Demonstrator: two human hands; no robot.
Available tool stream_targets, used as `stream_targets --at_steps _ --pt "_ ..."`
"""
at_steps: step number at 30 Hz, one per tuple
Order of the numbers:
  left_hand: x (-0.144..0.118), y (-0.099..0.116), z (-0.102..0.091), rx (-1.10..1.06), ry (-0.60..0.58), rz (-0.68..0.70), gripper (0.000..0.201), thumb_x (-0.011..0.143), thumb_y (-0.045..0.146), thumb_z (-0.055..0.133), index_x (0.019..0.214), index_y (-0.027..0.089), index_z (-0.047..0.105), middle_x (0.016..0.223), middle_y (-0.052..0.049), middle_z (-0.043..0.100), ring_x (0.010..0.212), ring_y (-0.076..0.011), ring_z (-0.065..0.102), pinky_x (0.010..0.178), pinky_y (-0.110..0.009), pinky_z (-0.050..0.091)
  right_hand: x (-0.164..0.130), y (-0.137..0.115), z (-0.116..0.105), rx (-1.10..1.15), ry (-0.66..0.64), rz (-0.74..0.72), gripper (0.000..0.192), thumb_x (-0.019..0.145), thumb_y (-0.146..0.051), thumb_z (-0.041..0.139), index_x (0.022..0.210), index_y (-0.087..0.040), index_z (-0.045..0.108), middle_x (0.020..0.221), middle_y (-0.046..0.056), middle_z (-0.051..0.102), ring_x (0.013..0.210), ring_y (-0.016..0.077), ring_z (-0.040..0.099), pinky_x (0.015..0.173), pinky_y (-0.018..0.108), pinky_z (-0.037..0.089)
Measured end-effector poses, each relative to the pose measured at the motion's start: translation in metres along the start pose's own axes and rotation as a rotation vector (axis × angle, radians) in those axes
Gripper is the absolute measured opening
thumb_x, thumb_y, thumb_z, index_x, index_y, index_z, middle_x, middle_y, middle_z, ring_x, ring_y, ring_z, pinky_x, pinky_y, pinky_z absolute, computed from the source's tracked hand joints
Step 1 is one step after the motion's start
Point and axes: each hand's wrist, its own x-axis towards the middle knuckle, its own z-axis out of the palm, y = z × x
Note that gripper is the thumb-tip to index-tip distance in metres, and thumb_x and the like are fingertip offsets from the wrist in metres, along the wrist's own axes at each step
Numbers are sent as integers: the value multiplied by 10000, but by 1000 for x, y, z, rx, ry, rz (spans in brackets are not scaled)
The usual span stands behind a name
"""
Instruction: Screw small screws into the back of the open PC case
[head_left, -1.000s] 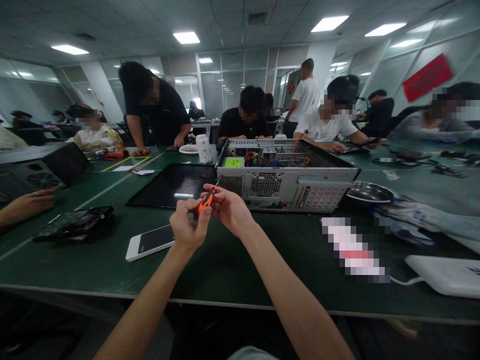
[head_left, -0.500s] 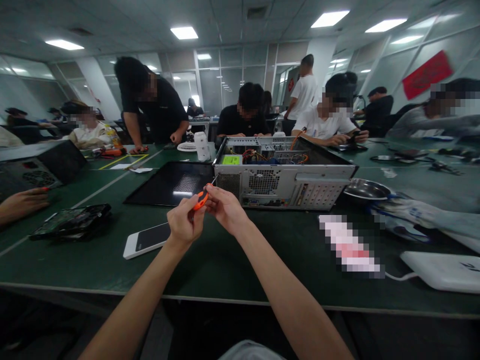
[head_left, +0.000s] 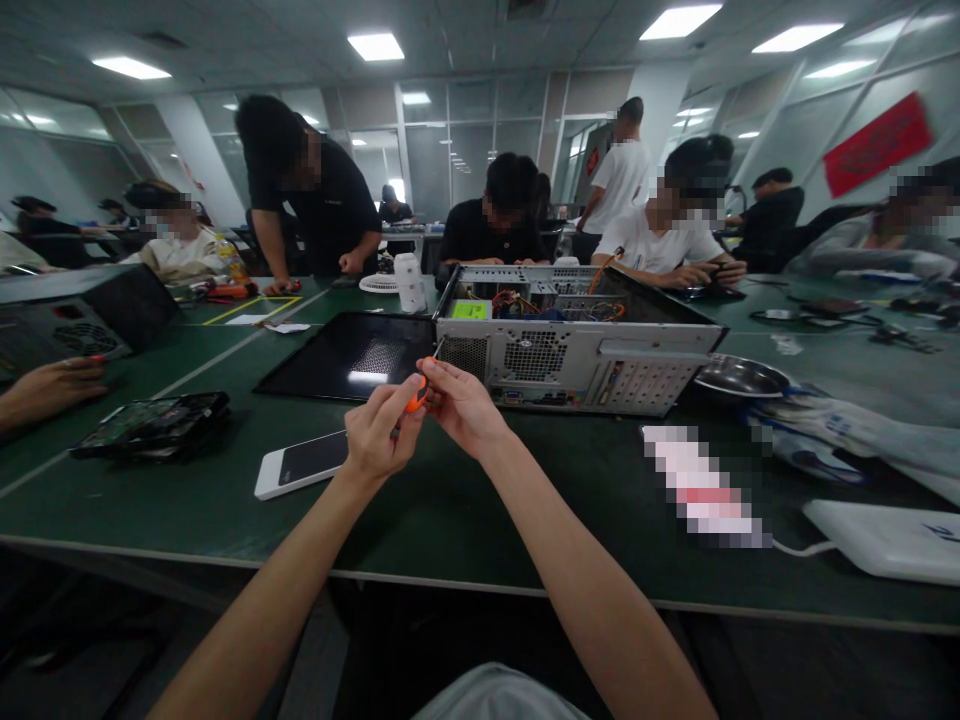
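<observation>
The green counter (head_left: 465,520) carries everything in front of you. The biggest thing on it is the open computer case (head_left: 577,350), lying with its rear panel and fan grille toward you and its wiring exposed on top, so the inside is reachable from above. Its black side panel (head_left: 352,355) lies flat just to the left, set aside out of the way. A metal bowl (head_left: 739,378) sits at the case's right end, probably for small parts. A white phone (head_left: 304,463) lies face up near your left hand, and a dark circuit board (head_left: 154,425) sits farther left, near another person's hand (head_left: 49,385).

Your two hands meet above the counter, just in front of the case. Your left hand (head_left: 382,440) is curled with thumb and fingers pinched on the orange screwdriver (head_left: 417,395), and your right hand (head_left: 466,405) is closed on it from the other side, fingertips at the handle. The thin shaft points up and away toward the case corner. Both grips are shut on the tool, which hangs in the air between them and touches nothing else; holding it in both hands like this suits turning or adjusting it.

Compared with half a second ago, less of the orange handle shows, since your left fingers now cover more of it, and both hands sit a little higher and closer to the case.
</observation>
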Motion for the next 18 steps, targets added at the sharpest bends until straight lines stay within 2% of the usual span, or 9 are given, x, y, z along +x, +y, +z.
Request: stream_targets --at_steps 4,7,9,13,16,18 --pt "1 2 1 -14 25 -29 301 840 438 733 1059 232 742 909 -83 757 739 -183 671 631 -274 503 -3 -1 1 27 -33 2 77 839 -251 721 894 -204 748 781 -24 742 695 99 636 626 198 487" --pt "1 2 2 16 34 -1 283 850 443 733 1035 229 730 858 -67 741 644 -150 621 568 -247 456 -6 -4 1 49 -96 10 223 819 -151 625 991 -201 758 963 6 790 831 125 673 686 213 504" --pt "0 1 2 44 68 40 270 848 420 744 1038 230 715 846 -54 729 588 -126 569 536 -234 423 -7 -4 0 39 -99 13 254 790 -115 638 995 -207 756 999 1 792 839 128 672 698 217 505" --pt "-2 -1 1 69 129 63 335 801 415 776 1065 225 697 916 -57 717 585 -114 528 533 -238 428 -4 -2 -1 10 -56 0 183 789 -161 736 964 -213 751 933 -7 778 765 114 654 708 224 503" --pt "-2 2 0 54 109 43 394 780 469 757 1081 218 715 962 -77 706 641 -136 557 545 -256 450 -2 0 -1 6 -25 -17 189 765 -213 807 946 -217 749 886 -18 761 735 104 642 707 228 500" --pt "-1 4 0 43 81 27 353 814 465 720 1065 217 734 960 -91 703 710 -164 600 570 -267 473 -2 0 0 10 2 -9 204 742 -225 835 926 -218 745 838 -30 745 711 101 632 690 228 492"
